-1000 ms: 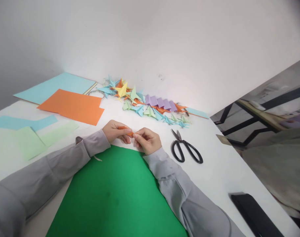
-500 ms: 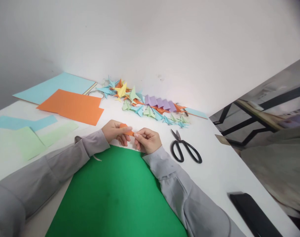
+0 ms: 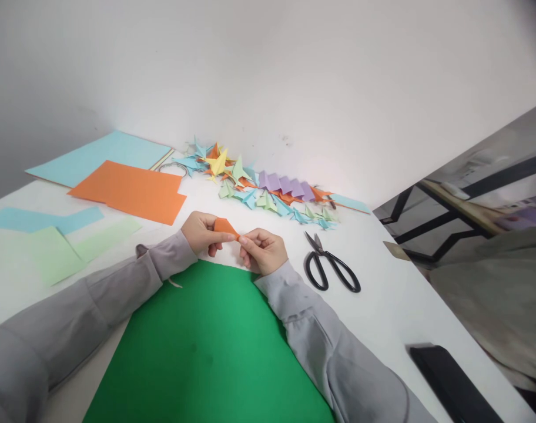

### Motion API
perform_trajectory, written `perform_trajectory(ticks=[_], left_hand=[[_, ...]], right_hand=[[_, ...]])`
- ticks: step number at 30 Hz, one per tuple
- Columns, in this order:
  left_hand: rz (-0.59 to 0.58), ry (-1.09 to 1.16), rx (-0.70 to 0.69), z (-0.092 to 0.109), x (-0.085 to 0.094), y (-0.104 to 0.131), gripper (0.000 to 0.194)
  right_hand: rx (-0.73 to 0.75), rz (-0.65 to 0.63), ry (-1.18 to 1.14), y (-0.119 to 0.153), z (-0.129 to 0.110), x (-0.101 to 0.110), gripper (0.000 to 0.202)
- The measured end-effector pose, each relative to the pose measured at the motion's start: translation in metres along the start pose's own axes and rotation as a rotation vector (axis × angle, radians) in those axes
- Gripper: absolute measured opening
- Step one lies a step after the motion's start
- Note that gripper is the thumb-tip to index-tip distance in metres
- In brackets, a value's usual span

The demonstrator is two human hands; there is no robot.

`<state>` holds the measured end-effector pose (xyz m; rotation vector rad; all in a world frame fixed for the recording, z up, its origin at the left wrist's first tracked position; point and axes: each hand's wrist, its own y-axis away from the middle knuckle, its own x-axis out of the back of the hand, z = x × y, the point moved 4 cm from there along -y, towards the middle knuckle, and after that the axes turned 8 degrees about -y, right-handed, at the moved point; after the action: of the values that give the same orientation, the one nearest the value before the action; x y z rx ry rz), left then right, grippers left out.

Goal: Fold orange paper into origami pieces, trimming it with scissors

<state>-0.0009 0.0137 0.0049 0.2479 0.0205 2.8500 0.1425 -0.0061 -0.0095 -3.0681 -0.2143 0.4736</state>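
A small folded piece of orange paper [image 3: 225, 227] is held between both hands, above the far edge of a green sheet [image 3: 210, 341]. My left hand [image 3: 203, 233] pinches its left part with thumb and fingers. My right hand [image 3: 264, 250] grips its pointed right end between thumb and forefinger, which hide that tip. Beside my right hand, black-handled scissors [image 3: 325, 258] lie on the white table with blades slightly apart, pointing away from me.
Folded paper figures [image 3: 259, 188] in several colours line the wall. At left lie orange sheets [image 3: 131, 189], a light blue stack [image 3: 104, 150], blue strips [image 3: 43, 218] and pale green pieces [image 3: 59, 252]. A black phone-like object [image 3: 453, 382] rests near the right edge.
My left thumb has moved down along the orange paper, and more of the paper's face now shows. My left fingers have curled in; my right hand is almost still.
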Motion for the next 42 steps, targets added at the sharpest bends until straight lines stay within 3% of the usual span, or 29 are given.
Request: perform_trajectory(ticks=[10,16,19,25,27,31,35,39,42], left_hand=[[0.01,0.181,0.083,-0.005,0.001,-0.005,0.038],[0.155,0.161,0.042,-0.007,0.006,-0.005,0.044],[0.199,0.15,0.052,-0.007,0.007,-0.005,0.046],[0.269,0.273,0.095,-0.006,0.008,-0.007,0.049],[0.212,0.285,0.099,-0.006,0.004,-0.007,0.046],[-0.008,0.195,0.018,-0.003,-0.009,-0.004,0.038],[-0.074,0.11,-0.065,-0.001,-0.014,-0.003,0.029],[-0.09,0.379,0.035,-0.005,-0.015,-0.006,0.028],[-0.166,0.38,0.063,-0.003,-0.017,-0.005,0.023]], right_hand=[[-0.052,-0.068,-0.096,-0.002,0.0,0.001,0.029],[-0.158,-0.151,0.052,0.0,0.005,-0.001,0.034],[-0.125,-0.17,0.127,-0.001,0.005,0.0,0.036],[-0.109,-0.123,0.035,-0.005,0.007,0.005,0.035],[-0.129,-0.136,-0.03,-0.007,0.008,0.005,0.037],[-0.171,-0.251,-0.055,-0.006,0.01,-0.001,0.039],[-0.139,-0.314,0.01,-0.003,0.01,-0.006,0.037],[-0.089,-0.226,-0.005,-0.005,0.009,-0.002,0.037],[-0.053,-0.092,-0.075,-0.009,0.008,0.005,0.036]])
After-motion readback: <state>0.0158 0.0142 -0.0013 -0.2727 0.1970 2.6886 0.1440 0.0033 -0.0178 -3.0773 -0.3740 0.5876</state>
